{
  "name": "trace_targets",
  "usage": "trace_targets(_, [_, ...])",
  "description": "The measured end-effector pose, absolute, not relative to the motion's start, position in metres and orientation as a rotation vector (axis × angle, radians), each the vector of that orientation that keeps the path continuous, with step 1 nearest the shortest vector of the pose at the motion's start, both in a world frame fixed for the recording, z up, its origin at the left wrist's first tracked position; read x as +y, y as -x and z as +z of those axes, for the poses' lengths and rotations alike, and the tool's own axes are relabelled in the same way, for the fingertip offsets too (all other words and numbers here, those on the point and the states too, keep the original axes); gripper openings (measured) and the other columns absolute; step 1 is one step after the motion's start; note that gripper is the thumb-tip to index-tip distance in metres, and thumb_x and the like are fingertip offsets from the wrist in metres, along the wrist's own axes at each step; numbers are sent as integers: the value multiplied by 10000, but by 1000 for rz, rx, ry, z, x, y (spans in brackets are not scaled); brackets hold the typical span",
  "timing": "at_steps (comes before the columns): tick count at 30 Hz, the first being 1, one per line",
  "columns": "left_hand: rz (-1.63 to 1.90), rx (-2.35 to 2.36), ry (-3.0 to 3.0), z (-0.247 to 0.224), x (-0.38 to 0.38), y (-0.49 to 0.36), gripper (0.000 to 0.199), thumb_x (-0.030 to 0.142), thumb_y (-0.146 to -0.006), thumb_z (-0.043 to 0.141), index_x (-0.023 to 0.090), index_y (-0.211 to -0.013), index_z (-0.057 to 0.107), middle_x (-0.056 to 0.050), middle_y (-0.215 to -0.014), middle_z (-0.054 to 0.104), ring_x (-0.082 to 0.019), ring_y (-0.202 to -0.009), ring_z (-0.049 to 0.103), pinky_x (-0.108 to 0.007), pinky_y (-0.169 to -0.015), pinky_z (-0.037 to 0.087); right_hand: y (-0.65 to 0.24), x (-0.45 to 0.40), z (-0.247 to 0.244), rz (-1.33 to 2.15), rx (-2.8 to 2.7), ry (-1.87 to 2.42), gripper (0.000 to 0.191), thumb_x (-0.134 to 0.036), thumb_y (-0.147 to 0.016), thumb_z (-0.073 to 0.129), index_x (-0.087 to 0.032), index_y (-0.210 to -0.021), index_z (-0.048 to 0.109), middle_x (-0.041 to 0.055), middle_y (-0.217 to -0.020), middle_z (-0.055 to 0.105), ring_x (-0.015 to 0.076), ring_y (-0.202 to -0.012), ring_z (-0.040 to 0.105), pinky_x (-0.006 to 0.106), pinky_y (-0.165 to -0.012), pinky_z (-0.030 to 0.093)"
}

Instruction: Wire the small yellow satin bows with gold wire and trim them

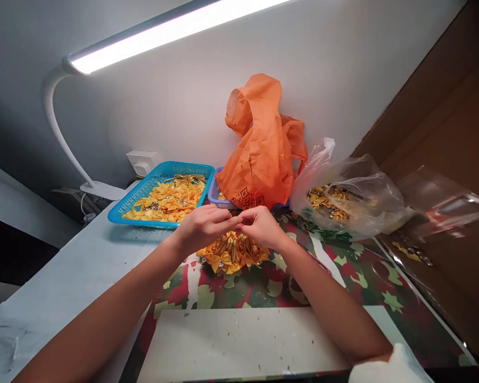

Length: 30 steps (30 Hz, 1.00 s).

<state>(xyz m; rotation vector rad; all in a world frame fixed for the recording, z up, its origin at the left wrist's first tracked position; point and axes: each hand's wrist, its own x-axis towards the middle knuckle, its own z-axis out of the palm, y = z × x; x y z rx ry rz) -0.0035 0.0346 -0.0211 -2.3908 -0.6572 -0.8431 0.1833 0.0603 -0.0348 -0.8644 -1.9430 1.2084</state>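
My left hand (206,225) and my right hand (262,227) meet at the fingertips in the middle of the head view. Both are closed in a pinch, and whatever sits between the fingers is hidden or too small to make out. Just below and behind them lies a pile of yellow ribbon bows (235,260) with gold ties and small shiny beads. More yellow bows (171,198) fill a blue plastic basket (122,211) to the left, with gold strands at its back.
An orange bag (259,159) stands on a purple basket (213,192) against the wall. Right of it, a clear plastic bag (367,213) holds more bows. A white board (239,340) lies on the camouflage-patterned cover (263,292). A lit lamp (175,34) hangs above; a brown panel (443,133) borders the right.
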Motion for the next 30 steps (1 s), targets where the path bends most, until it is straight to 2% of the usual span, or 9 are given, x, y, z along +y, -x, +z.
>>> trace_targets(4, [-933,-801,2533,-25,39,7,274,279,-990,451,195,-959,710,3,-650,639,-93,-529,531,-214,-521,422,-186,60,-32,1227,-1894,972,329,-436,-683,758,-136,-624,636,-9,-552,606,101,-523,527,203,-489,371])
trace_targets(8, [-1057,-894,2672,-29,44,9,329,343,-991,439,177,-982,723,-11,-663,638,-87,-528,545,-194,-507,427,-186,62,-31,1544,-1732,976,376,-481,-674,775,-171,-719,568,-7,-591,663,119,-495,593,225,-507,452])
trace_targets(12, [-1013,-864,2590,-31,45,9,330,350,-991,438,191,-984,727,-11,-658,645,-95,-540,547,-206,-514,415,-190,66,-29,1749,-1543,909,375,-374,-605,842,-164,-768,577,1,-680,714,153,-682,701,268,-714,531])
trace_targets(14, [-996,-844,2520,-32,45,9,314,333,-993,441,195,-987,722,-5,-649,645,-97,-541,540,-212,-519,408,-192,67,-27,1814,-1460,868,368,-325,-581,854,-160,-791,601,6,-746,731,159,-796,716,288,-832,525])
trace_targets(17, [-943,-788,2441,-33,45,7,266,293,-987,461,198,-1014,708,11,-631,641,-99,-530,523,-225,-520,396,-196,67,-27,1902,-1345,851,341,-324,-602,842,-158,-803,622,13,-811,733,145,-848,715,287,-908,510])
trace_targets(21, [-899,-739,2379,-36,43,2,234,230,-981,475,216,-1092,680,26,-641,652,-91,-529,521,-224,-523,384,-200,68,-31,1873,-1247,896,403,-353,-526,893,-164,-747,615,-3,-750,722,126,-754,708,265,-838,532])
trace_targets(25, [-927,-739,2344,-39,41,-1,208,250,-972,505,203,-1067,684,24,-637,659,-90,-525,522,-226,-532,391,-202,69,-32,1811,-1286,921,462,-373,-456,916,-166,-727,604,-4,-696,718,131,-704,701,249,-739,529])
trace_targets(27, [-928,-739,2331,-40,41,-1,206,264,-971,509,199,-1033,695,25,-627,657,-90,-522,521,-226,-533,391,-203,68,-30,1753,-1363,929,430,-370,-492,895,-168,-724,595,3,-691,716,145,-708,706,258,-722,527])
trace_targets(30, [-893,-779,2350,-40,42,0,246,311,-975,495,215,-973,721,22,-616,655,-90,-530,540,-226,-546,397,-208,67,-24,1482,-1605,1004,263,-284,-620,807,-167,-722,594,9,-685,703,159,-700,698,265,-671,523])
